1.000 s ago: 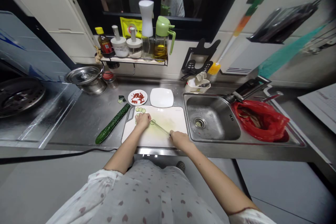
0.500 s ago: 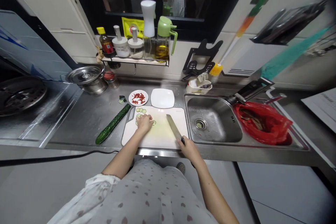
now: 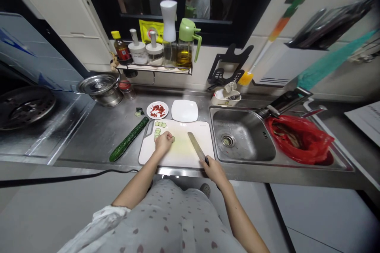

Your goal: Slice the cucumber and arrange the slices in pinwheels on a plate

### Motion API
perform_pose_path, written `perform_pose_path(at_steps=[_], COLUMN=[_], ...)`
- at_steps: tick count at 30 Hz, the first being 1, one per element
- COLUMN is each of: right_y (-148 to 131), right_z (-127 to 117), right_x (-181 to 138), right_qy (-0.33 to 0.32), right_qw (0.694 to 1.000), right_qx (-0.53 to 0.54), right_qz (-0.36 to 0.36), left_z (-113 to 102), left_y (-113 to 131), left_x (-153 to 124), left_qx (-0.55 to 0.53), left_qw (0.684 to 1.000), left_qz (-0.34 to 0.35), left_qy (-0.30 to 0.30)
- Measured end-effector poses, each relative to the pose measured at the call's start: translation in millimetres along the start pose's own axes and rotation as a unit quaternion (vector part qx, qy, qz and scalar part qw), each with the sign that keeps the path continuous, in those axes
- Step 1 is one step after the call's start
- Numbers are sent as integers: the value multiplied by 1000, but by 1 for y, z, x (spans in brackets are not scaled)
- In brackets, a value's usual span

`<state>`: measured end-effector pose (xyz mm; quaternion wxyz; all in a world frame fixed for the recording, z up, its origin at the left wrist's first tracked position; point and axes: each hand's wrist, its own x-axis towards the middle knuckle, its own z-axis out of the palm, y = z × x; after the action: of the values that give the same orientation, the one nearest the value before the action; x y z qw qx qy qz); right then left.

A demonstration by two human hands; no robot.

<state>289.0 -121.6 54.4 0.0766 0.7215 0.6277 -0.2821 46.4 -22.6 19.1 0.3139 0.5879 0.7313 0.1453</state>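
Note:
A white cutting board (image 3: 181, 154) lies on the steel counter in front of me. My left hand (image 3: 163, 141) rests curled on several thin cucumber slices (image 3: 159, 125) at the board's upper left, fingers pressed on them. My right hand (image 3: 214, 170) is closed on the dark handle of a knife (image 3: 196, 150), whose blade lies flat across the board's right side, pointing away from me. A whole dark green cucumber (image 3: 128, 139) lies on the counter just left of the board.
Behind the board stand a small plate of chopped red chilli (image 3: 157, 110) and a white square plate (image 3: 184, 110). A steel sink (image 3: 242, 138) lies right, with a red plastic bag (image 3: 299, 138) beyond. A lidded pot (image 3: 99, 87) and a condiment shelf (image 3: 154, 61) stand at the back.
My right hand pulled the knife away from the cucumber slices and back to the board's right edge, blade now lying flat. My left hand stayed on the slices.

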Motion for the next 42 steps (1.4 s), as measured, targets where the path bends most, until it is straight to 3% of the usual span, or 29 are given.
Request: perform_pose_path(at_steps=[6, 13, 20, 28, 34, 42], right_y=[2, 0, -1, 0, 4, 6], right_z=[2, 0, -1, 2, 7, 8], right_x=[3, 4, 5, 5, 6, 6], right_qy=[0, 1, -2, -2, 5, 8], right_qw=[1000, 1000, 1000, 1000, 1000, 1000], right_qx=[8, 16, 11, -5, -1, 19], right_qz=[-4, -8, -1, 3, -2, -1], left_z=[-17, -33, -34, -33, -28, -26], left_y=[-40, -66, -57, -20, -13, -10], left_x=[-13, -14, -5, 41, 56, 57], left_qx=[-3, 51, 87, 128, 178, 100], left_qw=[996, 993, 990, 987, 981, 992], left_qz=[-46, -66, -51, -10, 15, 6], left_qy=[70, 84, 96, 96, 81, 75])
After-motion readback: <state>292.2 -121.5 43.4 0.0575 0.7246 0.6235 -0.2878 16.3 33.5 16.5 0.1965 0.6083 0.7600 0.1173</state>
